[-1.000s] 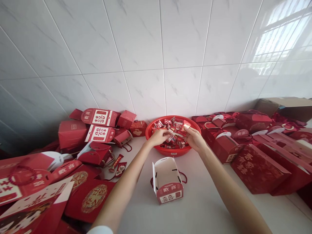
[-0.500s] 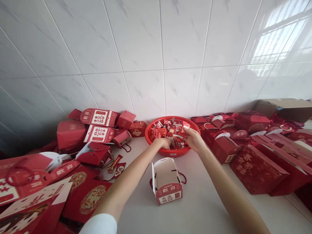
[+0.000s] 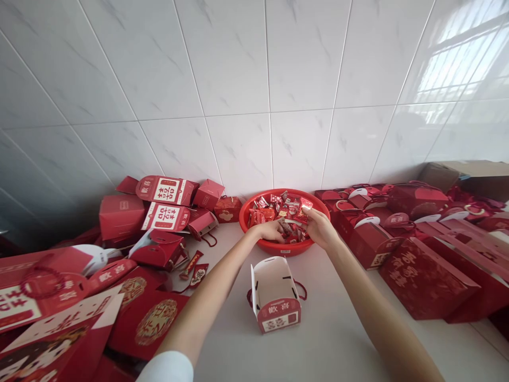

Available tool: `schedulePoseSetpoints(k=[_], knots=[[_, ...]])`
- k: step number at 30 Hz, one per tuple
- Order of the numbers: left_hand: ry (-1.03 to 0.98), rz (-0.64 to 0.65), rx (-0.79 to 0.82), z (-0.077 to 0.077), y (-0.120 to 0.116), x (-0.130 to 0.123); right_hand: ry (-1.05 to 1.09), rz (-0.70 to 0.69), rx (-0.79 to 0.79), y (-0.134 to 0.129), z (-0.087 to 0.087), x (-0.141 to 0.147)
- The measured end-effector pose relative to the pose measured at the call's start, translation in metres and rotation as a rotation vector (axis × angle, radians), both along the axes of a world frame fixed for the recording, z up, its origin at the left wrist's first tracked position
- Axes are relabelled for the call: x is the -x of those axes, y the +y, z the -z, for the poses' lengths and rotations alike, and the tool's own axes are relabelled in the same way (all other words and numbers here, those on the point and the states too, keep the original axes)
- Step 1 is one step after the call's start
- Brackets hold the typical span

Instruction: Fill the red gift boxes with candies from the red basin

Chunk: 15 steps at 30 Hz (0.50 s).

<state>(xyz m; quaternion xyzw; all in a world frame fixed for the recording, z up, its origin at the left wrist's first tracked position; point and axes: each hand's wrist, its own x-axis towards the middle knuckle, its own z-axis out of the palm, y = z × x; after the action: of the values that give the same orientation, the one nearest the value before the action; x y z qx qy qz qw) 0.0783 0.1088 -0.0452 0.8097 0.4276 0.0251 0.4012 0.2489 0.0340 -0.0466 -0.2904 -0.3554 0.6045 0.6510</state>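
A round red plastic basket [image 3: 248, 239] of red-wrapped candies [image 3: 292, 207] stands against the tiled wall. Inside it, the fingers of my left hand [image 3: 271, 231] are bent down among the wrappers; the fingertips are partly hidden, and what they grip cannot be made out. At the basket's right side, my right hand [image 3: 320, 228] pinches a shiny red wrapped candy [image 3: 305, 203] between thumb and fingers. In front of the basket a small red-and-white gift box [image 3: 279, 313] sits with its top open, dark red cord handles at its sides.
Red gift boxes [image 3: 121, 215] lie heaped on the left. Several loose candy packets [image 3: 199, 275] rest beside them on the pale tabletop [image 3: 238, 350]. On the right stand rows of red boxes [image 3: 425, 278], with a brown cardboard box [image 3: 469, 172] behind.
My left hand has lifted slightly and its fingers have shifted among the candies. My right hand stays by the basket's right side with its candy. The view has shifted slightly.
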Motion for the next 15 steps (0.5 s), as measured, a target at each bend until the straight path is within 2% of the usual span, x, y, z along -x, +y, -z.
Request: schedulePoseSetpoints(k=[9,12,15], knots=[[-0.308,-0.1,-0.016,0.0012,-0.001,0.0045,-0.017,-0.012,-0.016,0.0021,0.0036,-0.0027],[-0.312,-0.111,-0.032,0.0033,-0.0002,0.0047,-0.019,-0.004,-0.021,0.0034,0.005,-0.0032],[-0.229,-0.063,-0.03,0.0036,-0.0007,0.0042,-0.014,0.0,-0.022,0.0037,0.0052,-0.0028]])
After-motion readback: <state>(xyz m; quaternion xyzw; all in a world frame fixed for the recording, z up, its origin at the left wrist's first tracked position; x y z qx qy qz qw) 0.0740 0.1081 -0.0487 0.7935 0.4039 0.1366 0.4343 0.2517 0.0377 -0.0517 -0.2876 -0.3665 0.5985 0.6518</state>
